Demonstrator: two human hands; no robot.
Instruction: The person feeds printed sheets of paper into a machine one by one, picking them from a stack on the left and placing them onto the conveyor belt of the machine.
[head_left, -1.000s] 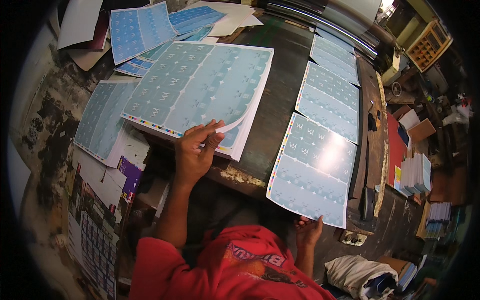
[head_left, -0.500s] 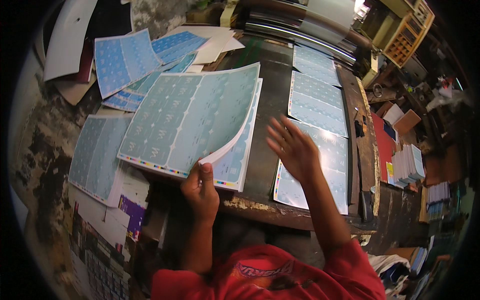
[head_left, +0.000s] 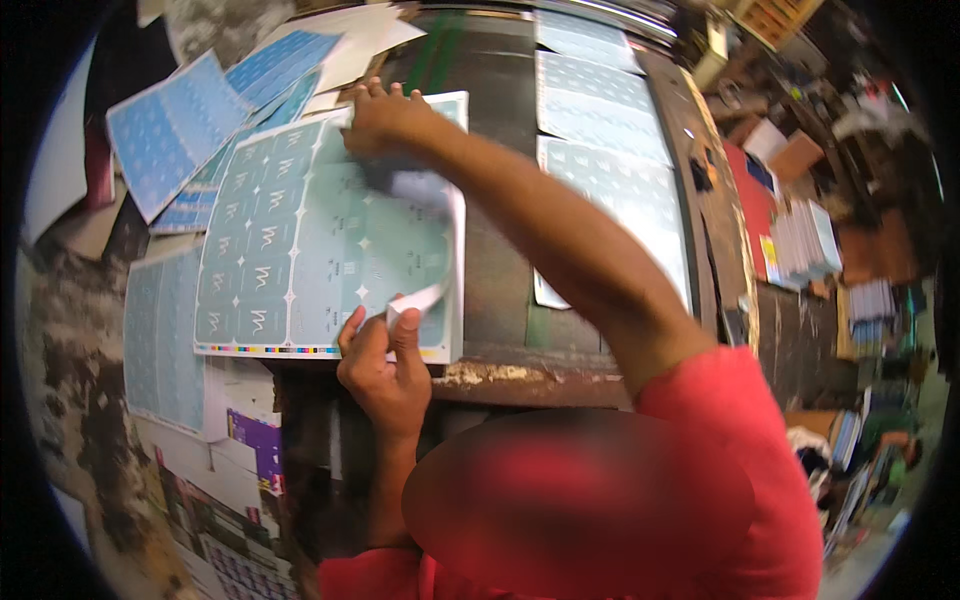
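A stack of large teal printed sheets (head_left: 255,235) lies before me, its near edge lined with small colour patches. My left hand (head_left: 385,372) pinches the near right corner of the upper sheets, which curls up white between thumb and fingers. Across the stack reaches my right arm. Over the far edge, my right hand (head_left: 385,125) has its fingers apart, with the palm side hidden. Below that hand the raised sheets are blurred. On the right, several teal sheets (head_left: 605,195) lie in a row on the dark table (head_left: 500,240).
Another teal stack (head_left: 165,340) sits at the left. Blue printed sheets (head_left: 175,130) and white paper (head_left: 345,45) lie beyond it. A worn wooden edge (head_left: 520,375) runs along the front. Bundled papers (head_left: 800,240) stand at the far right.
My right hand has swung from above the row of sheets to the stack's far edge. The left hand still holds the corner. The whole view has shifted.
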